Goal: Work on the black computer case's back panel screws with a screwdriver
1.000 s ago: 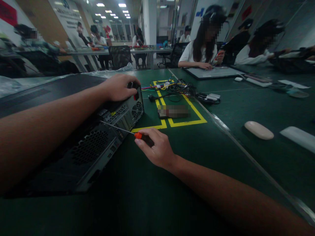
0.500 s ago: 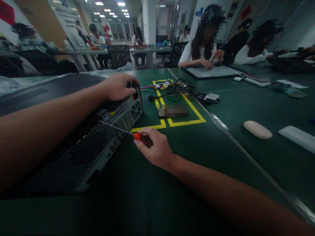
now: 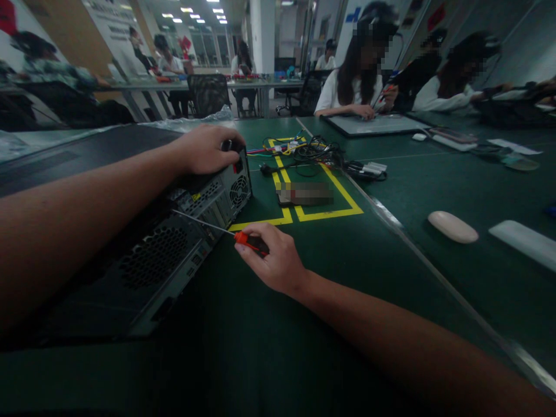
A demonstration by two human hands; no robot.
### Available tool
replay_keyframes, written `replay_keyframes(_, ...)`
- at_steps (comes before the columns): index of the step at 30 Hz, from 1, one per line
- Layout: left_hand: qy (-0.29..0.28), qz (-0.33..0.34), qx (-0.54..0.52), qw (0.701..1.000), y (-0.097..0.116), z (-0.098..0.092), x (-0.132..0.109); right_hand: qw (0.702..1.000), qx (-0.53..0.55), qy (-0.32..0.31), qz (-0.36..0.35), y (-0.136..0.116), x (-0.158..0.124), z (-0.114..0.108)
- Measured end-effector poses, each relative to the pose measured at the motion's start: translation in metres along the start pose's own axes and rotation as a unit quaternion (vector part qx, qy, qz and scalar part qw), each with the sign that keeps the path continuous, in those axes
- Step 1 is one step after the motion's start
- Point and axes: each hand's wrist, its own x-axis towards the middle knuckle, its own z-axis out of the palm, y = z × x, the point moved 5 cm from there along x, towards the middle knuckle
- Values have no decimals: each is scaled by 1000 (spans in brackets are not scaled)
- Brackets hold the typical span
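A black computer case (image 3: 217,200) lies on the table at the left, its metal rear panel with vents and slots facing me. My left hand (image 3: 211,149) grips the case's top edge near the far corner, thumb and fingers bent around it. A small dark round shape shows between thumb and forefinger; I cannot make out what it is. My right hand (image 3: 273,258) is closed around the red and black handle of a screwdriver (image 3: 241,237). Its long thin shaft points left to the rear panel, above a honeycomb vent. Whether the tip sits in a screw is too small to tell.
Beyond the case lies a tangle of cables (image 3: 317,152) by yellow tape marks (image 3: 330,215). A blurred flat object (image 3: 284,200) lies within them. To the right are a pale oval case (image 3: 453,226) and a white bar (image 3: 523,240). Co-workers sit across the table.
The camera view has shifted slightly, so the scene sits a little higher. Both hands, the screwdriver and the computer case keep nearly the same positions relative to each other.
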Motion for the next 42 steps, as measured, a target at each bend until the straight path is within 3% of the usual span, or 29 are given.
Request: replay_keyframes(42, 2, 1, -7, 1000, -4, 2, 1, 1000, -6, -1, 3, -3, 1, -1)
